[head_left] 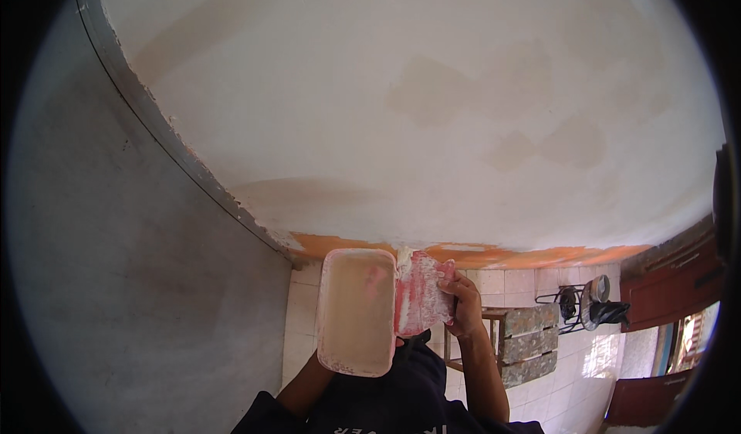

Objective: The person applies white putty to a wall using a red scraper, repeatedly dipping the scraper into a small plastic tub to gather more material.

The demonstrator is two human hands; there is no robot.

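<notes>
A pale pink rectangular plastic tub (356, 314) with rounded corners is held up in front of my body. My left hand (399, 342) supports it from below; the tub hides most of that hand, and only a bit of finger shows at its right edge. Beige filler coats the inside, with a pink patch near the upper right. My right hand (465, 304) grips a wide red putty spreader (423, 295) smeared with white filler. The spreader's left edge is against the tub's right rim, with a lump of filler at the top corner.
Ahead rises a whitish wall (347, 110) with damp-looking beige patches and an orange strip (532, 258) along its bottom. A grey surface (154, 264) stands at left. On the tiled floor (305, 310) are a paint-stained wooden stool (529, 345) and a metal-framed stand (570, 303). Reddish doors (671, 287) are at right.
</notes>
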